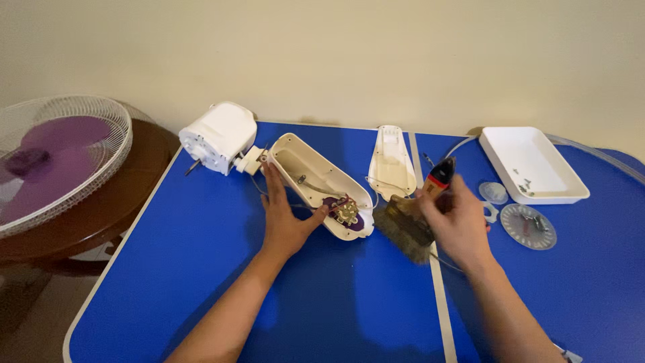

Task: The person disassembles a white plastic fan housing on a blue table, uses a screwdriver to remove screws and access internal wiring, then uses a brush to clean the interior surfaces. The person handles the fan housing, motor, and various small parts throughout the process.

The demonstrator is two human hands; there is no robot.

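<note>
While our left hand (285, 218) lies flat and unclenched on the blue table (201, 282), fingers spread and gripping nothing, its thumb and palm press against the near side of the opened cream fan housing (316, 176), steadying it. Our right hand (460, 225) is clenched around the handle of a wide brush (404, 228), whose brown bristles hang just left of that fist, close to the housing's rounded end. Inside the shell, right beside our left thumb, we see a purple switch block (346, 214) with brass contacts and a few wires. Beyond the left fingertips the housing joins a white motor casing (218, 136). Just past the right fist lies the detached cream cover (392, 161), and to the right of that fist sit a clear round disc (529, 226) holding small parts and a white tray (531, 165) with a few screws. Far left of both grips a fan with purple blades (54, 158) rests on a brown round table (101, 215).
</note>
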